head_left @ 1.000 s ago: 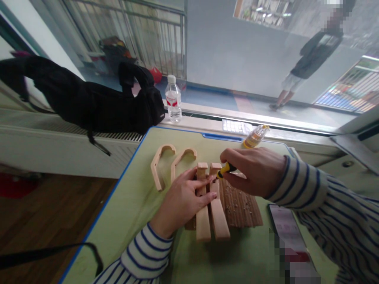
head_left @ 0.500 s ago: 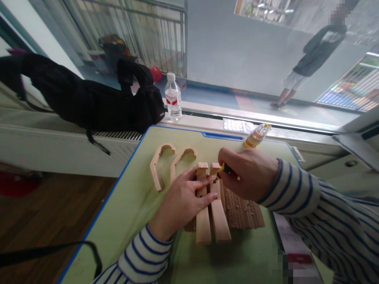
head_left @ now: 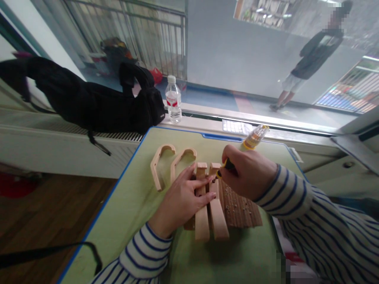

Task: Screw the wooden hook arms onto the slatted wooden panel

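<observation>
The left hand (head_left: 183, 199) lay flat, fingers spread, on two wooden slats (head_left: 218, 219) on the green table (head_left: 130, 205); the right hand (head_left: 250, 175) gripped a yellow-handled screwdriver (head_left: 222, 169) at their far end; the far bottle (head_left: 173, 98) bore an unreadable red label

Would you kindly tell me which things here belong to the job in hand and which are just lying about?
In hand: left hand flat on the slats; right hand gripping the screwdriver; holed board beneath.
Lying about: curved pieces, untouched; water bottle; black bag; amber item.
</observation>
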Motion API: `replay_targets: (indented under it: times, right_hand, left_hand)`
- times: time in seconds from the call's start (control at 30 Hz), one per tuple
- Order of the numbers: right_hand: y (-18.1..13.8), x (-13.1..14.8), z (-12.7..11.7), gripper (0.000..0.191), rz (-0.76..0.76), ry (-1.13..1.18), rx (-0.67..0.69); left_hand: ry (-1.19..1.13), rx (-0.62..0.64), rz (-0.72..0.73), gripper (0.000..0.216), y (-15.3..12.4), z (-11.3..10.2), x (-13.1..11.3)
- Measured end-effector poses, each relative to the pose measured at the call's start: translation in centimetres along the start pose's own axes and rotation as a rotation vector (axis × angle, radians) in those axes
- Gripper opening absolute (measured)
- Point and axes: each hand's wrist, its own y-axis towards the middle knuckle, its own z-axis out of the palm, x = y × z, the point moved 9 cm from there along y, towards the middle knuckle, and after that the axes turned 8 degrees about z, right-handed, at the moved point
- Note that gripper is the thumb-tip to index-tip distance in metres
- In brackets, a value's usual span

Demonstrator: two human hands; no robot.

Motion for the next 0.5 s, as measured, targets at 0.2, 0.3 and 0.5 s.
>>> replay_targets:
  times: [0.2,0.3,0.5]
  right_hand:
    - [-0.15,-0.32,-0.14,0.021,0.001,-0.053,0.036]
    - [-0.02,-0.23,-0.23,0.023,-0.049,-0.074,0.075]
    - [0.40,0.44,-0.04,0.025,-0.112,-0.113,0.129]
  left_hand:
    - [0.073,-0.016,0.013,0.044,-0.05,-0.25,-0.20]
    - [0.071,0.001,0.008,0.044,-0.01,-0.10,-0.20]
    - [0.060,0.009,-0.002,0.043,0.03,-0.10,-0.21]
